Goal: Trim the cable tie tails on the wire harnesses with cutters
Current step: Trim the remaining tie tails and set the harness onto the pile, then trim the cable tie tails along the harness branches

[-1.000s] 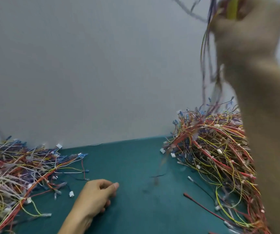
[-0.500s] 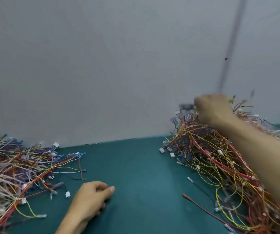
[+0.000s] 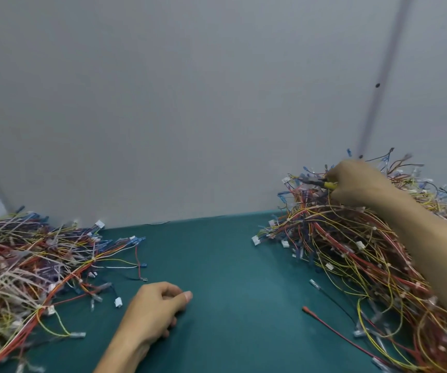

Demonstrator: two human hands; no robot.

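Cutters [image 3: 324, 183]: clamped in your right grip [image 3: 357, 184], at the top of the right harness pile [image 3: 351, 254], close to the wall [image 3: 190, 103]. Nose points left, long axis roughly level; only a bit of yellow handle and the dark tip show. Left grip [image 3: 157, 310] is curled together, nothing in it, resting on the desk [image 3: 230, 265] just beside the left pile [image 3: 28, 265]. Bare desk runs between the piles; a loose red wire [image 3: 324, 323] lies by the right one.

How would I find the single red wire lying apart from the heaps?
Start at the big wire heap on the right of the green table. Just off its near left edge lies the red wire, straight and untangled on bare green.
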